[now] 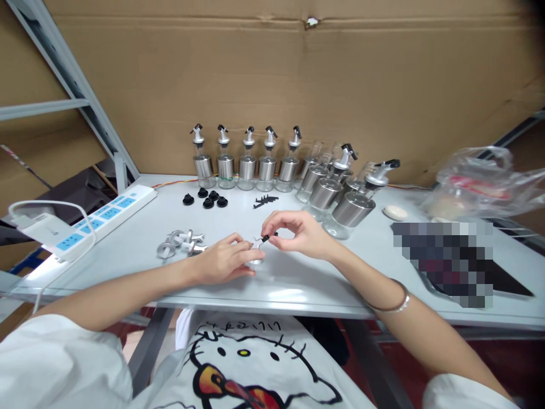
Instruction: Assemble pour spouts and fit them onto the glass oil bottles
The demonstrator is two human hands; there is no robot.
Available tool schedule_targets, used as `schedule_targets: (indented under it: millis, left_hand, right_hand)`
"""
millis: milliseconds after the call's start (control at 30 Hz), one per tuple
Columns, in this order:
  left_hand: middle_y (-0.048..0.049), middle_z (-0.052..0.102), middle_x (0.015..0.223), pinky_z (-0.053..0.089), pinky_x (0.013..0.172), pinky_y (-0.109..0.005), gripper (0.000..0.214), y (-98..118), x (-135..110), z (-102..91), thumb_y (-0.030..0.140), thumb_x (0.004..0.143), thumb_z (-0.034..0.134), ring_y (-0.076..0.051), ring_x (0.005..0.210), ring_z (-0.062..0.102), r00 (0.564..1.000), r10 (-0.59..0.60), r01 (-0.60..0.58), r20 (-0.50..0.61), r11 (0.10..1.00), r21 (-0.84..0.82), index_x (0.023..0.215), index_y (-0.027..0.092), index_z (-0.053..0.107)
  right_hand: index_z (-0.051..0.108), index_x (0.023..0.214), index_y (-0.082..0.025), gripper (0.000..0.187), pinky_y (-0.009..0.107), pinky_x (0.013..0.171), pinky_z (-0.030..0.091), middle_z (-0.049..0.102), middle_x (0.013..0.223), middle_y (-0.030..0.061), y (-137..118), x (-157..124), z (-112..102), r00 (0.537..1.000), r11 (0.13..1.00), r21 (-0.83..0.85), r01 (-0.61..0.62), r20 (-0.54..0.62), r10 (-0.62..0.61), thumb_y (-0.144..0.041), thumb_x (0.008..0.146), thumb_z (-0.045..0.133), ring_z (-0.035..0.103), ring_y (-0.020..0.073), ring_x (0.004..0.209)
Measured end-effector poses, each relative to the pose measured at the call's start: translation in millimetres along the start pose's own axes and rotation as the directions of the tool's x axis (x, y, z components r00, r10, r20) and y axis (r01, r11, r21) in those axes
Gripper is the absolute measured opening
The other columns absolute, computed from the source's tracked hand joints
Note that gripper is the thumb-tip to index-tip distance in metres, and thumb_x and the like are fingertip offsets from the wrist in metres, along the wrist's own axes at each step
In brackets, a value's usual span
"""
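Near the table's front edge, my left hand [227,258] is closed on a silver pourer spout [256,244], its fingers against the round base. My right hand [293,232] pinches a small black lever [267,238] at the top of that spout; its fingertips hide part of the lever. Left of my hands lie several loose silver spouts [181,243]. Beyond them sit several black stoppers [208,199] in a cluster. A small pile of black levers [264,200] is on the table behind my right hand.
Glass bottles with steel sleeves [247,169] stand along the back, some with spouts fitted, reaching to the right [353,210]. A white power strip [108,216] with a plugged-in charger lies at left. At right are a white oval object [395,212], a plastic bag [472,182] and a blurred-out dark flat item.
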State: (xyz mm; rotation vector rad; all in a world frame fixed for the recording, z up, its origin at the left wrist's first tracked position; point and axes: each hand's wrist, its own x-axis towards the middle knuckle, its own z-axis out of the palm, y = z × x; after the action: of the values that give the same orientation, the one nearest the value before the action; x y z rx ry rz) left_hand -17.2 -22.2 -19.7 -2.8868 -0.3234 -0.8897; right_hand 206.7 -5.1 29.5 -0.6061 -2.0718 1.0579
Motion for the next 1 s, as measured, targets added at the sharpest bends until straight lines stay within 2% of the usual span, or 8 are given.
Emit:
schedule_targets:
  millis: [367,600,867,1000]
  left_hand:
    - [-0.0044,0.067,0.089,0.044,0.080,-0.031,0.035,-0.6,-1.7,0.4,0.027,0.096,0.046,-0.015,0.075,0.059,1.000,-0.010,0.010,0.030,1.000,-0.001,0.127,0.020,0.032]
    - [-0.0049,0.067,0.086,0.043,0.078,-0.030,0.031,-0.2,-0.4,-0.2,0.028,0.097,0.043,-0.015,0.074,0.057,1.000,0.011,-0.011,-0.016,1.000,0.008,0.125,0.016,0.035]
    - [-0.0044,0.066,0.089,0.042,0.079,-0.031,0.030,-0.5,-3.1,1.2,0.029,0.097,0.043,-0.015,0.072,0.055,0.998,-0.033,0.033,0.057,0.999,0.005,0.125,0.019,0.034]
    - [-0.0040,0.065,0.086,0.041,0.076,-0.030,0.027,1.0,-0.9,-0.2,0.031,0.099,0.036,-0.014,0.069,0.054,1.000,-0.006,0.004,0.022,0.998,0.058,0.123,0.018,0.035]
  right_hand:
    - [0.067,0.080,-0.017,0.006,0.030,0.070,0.052,0.066,0.082,0.0040,0.7,-0.8,1.4,0.998,0.998,-0.004,0.061,-0.029,-0.062,-0.020,0.076,0.065,0.059,0.0120,0.072]
    - [0.067,0.078,-0.017,0.003,0.029,0.071,0.051,0.066,0.080,0.0034,0.4,-0.5,0.3,0.996,0.996,-0.045,0.081,-0.018,-0.082,-0.020,0.077,0.066,0.059,0.0121,0.072]
    - [0.065,0.078,-0.018,0.004,0.029,0.070,0.051,0.066,0.077,0.0030,-2.6,-2.2,0.2,0.990,0.968,-0.213,0.135,-0.011,-0.141,-0.021,0.079,0.063,0.060,0.0134,0.071]
    - [0.063,0.078,-0.019,0.003,0.028,0.067,0.051,0.066,0.076,0.0025,-4.5,-3.0,1.2,0.977,0.932,-0.302,0.201,-0.006,-0.213,-0.019,0.080,0.062,0.060,0.0132,0.069]
